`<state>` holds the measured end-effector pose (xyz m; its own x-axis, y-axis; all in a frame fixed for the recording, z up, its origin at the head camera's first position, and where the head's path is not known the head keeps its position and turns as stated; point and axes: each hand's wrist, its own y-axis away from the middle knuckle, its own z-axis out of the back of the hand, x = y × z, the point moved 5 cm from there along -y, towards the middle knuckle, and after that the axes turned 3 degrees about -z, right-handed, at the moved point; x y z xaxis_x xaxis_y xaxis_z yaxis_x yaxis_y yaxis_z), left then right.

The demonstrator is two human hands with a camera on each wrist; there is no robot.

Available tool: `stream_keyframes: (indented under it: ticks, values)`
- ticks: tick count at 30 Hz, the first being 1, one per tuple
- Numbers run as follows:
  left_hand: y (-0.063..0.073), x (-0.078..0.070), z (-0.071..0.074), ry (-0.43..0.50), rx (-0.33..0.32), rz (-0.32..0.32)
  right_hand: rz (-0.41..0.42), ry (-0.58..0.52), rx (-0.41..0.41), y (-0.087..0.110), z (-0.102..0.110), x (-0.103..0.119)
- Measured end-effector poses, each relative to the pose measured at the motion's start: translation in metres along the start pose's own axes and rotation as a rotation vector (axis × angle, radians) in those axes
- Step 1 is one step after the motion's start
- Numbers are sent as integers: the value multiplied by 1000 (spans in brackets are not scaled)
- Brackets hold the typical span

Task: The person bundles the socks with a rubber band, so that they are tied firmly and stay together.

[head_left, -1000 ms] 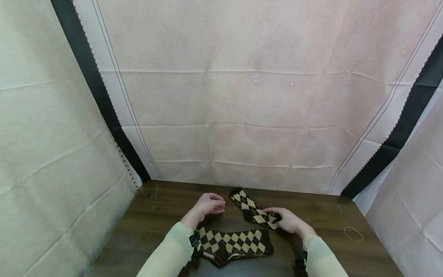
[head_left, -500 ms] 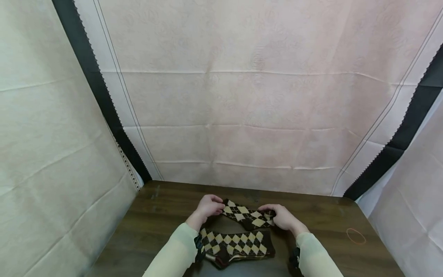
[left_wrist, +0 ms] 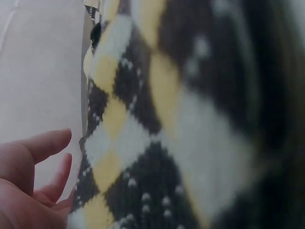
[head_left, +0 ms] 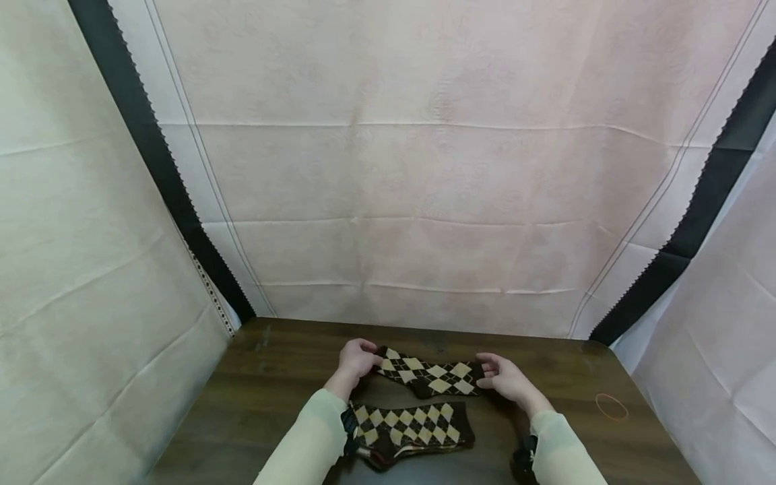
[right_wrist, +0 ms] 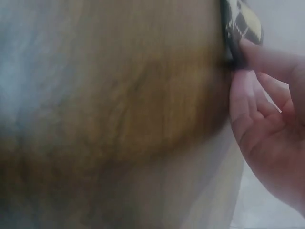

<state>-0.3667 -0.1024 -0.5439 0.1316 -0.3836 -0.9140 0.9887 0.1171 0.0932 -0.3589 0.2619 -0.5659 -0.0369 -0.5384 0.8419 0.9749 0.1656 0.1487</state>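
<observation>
A dark argyle sock (head_left: 433,374) with cream diamonds lies across the brown table, its narrow end to the left. My right hand (head_left: 509,380) pinches its right end; in the right wrist view the thumb (right_wrist: 267,62) lies over the sock's dark edge, with the fingers beneath. Around the left end my left hand (head_left: 356,360) is held with its fingertips right at the fabric. The left wrist view shows a gap between two of its fingertips. Nearer to me lies folded argyle hosiery (head_left: 415,426), partly behind my left wrist; this pattern fills much of the left wrist view.
A thin orange rubber band (head_left: 612,407) lies on the table (head_left: 564,431) to the right. Pale cloth hangs as a back wall (head_left: 388,202) right behind the table's far edge, with more cloth (head_left: 109,283) on both sides.
The sock's left end has swung down and left, so the sock now lies nearly level. My left hand has come up to that end, and the right hand has spread from the fabric's bunch to its edge.
</observation>
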Motion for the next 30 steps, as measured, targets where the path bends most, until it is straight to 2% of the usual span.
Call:
stream_keyframes:
  ticks: [7,18,26,30]
  values:
    - [-1,6,4,-14,-23,6,-33,-51,-17,-2,-1,-4]
    - [-2,3,6,-80,-37,2,-61,-108,-38,-5,-1,-3]
    - [-8,16,10,-148,-42,19,-49,-84,-55,-3,-5,-5]
    - [-10,21,10,-154,-4,21,-50,-30,-71,2,-4,-5]
